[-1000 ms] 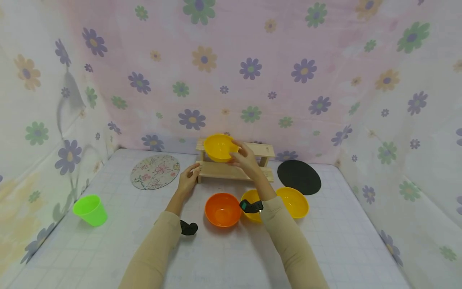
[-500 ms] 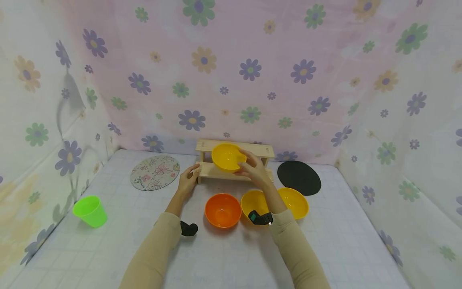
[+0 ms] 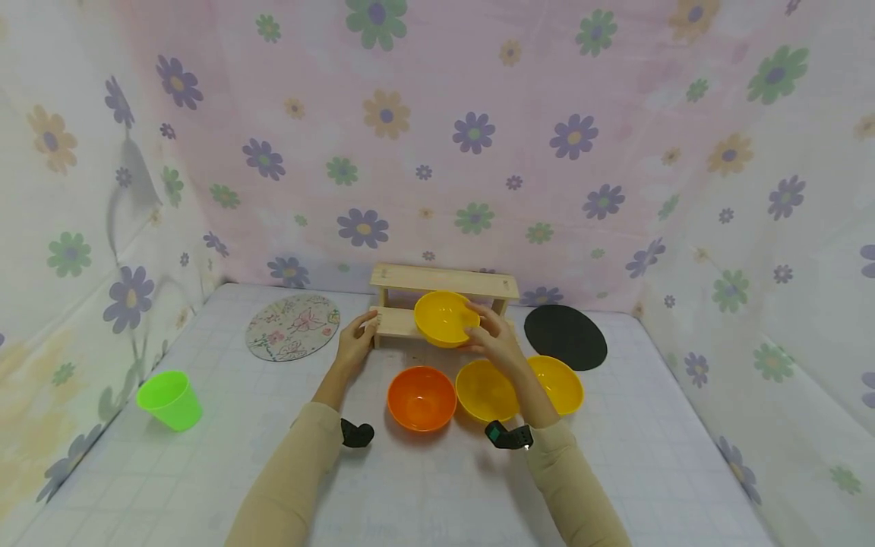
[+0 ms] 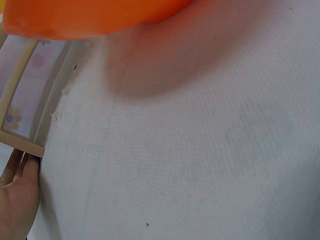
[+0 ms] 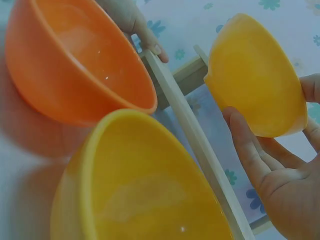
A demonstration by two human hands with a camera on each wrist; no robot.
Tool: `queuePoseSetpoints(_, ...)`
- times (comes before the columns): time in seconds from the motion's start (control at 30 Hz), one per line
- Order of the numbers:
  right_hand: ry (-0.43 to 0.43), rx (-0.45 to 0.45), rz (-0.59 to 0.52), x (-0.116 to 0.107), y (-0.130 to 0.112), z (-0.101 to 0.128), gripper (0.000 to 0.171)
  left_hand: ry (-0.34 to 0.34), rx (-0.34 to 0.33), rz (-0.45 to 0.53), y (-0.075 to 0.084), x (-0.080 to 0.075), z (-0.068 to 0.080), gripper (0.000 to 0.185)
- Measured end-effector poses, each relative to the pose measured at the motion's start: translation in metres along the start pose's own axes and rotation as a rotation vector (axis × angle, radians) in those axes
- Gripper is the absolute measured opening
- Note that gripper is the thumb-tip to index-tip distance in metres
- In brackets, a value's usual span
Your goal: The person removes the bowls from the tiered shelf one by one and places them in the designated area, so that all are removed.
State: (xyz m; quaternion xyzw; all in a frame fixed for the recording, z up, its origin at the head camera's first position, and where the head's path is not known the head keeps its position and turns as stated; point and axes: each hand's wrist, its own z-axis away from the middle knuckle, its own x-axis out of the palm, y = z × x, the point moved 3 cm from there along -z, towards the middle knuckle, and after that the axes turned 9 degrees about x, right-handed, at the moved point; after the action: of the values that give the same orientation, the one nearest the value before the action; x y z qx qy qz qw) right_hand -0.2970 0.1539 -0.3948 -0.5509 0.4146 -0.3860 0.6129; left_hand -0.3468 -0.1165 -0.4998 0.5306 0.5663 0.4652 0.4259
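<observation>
My right hand point(image 3: 495, 339) holds a yellow bowl point(image 3: 443, 319) by its right side, thumb at the rim and fingers under it. The bowl is tilted toward me and overlaps the lower step of a two-step wooden shelf point(image 3: 447, 279). In the right wrist view the fingers point(image 5: 245, 142) lie along the underside of this bowl. My left hand point(image 3: 355, 338) grips the left end of the shelf's lower step. The left wrist view shows its fingers point(image 4: 31, 167) against the wooden end. Nearer me stand an orange bowl point(image 3: 421, 399) and a second yellow bowl point(image 3: 484, 391).
A third yellow bowl point(image 3: 557, 384) stands at the right, partly behind my right forearm. Beyond it lies a black round mat point(image 3: 566, 336). Left of the shelf is a flower-patterned round mat point(image 3: 294, 327), and a green cup point(image 3: 171, 401) stands at the far left. Flowered cloth point(image 3: 424, 190) hangs behind.
My right hand has brought the yellow bowl down and to the right, from above the upper step to in front of the lower one. My left hand has stayed at the shelf's end.
</observation>
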Motion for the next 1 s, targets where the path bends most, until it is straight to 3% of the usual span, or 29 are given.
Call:
queuePoseSetpoints(0.03,0.004,0.002,0.012,-0.001,0.0,0.002,0.054,-0.003,0.04,0.021,-0.002,-0.001,0.0,0.037)
queuePoseSetpoints(0.13,-0.004,-0.002,0.02,-0.005,0.005,0.006,0.054,-0.009,0.063,0.034,-0.004,-0.001,0.0,0.038)
queuePoseSetpoints(0.37,0.042,-0.009,0.047,-0.026,0.029,0.008,0.052,-0.008,-0.051,0.001,0.012,0.001,0.004,0.04)
queuePoseSetpoints(0.53,0.047,-0.006,0.024,-0.034,0.033,0.019,0.054,0.01,-0.036,-0.015,0.002,0.001,-0.001,0.039)
queuePoseSetpoints(1.0,0.108,0.014,0.03,-0.071,0.039,0.06,0.053,-0.003,-0.048,-0.007,0.003,0.002,0.0,0.04)
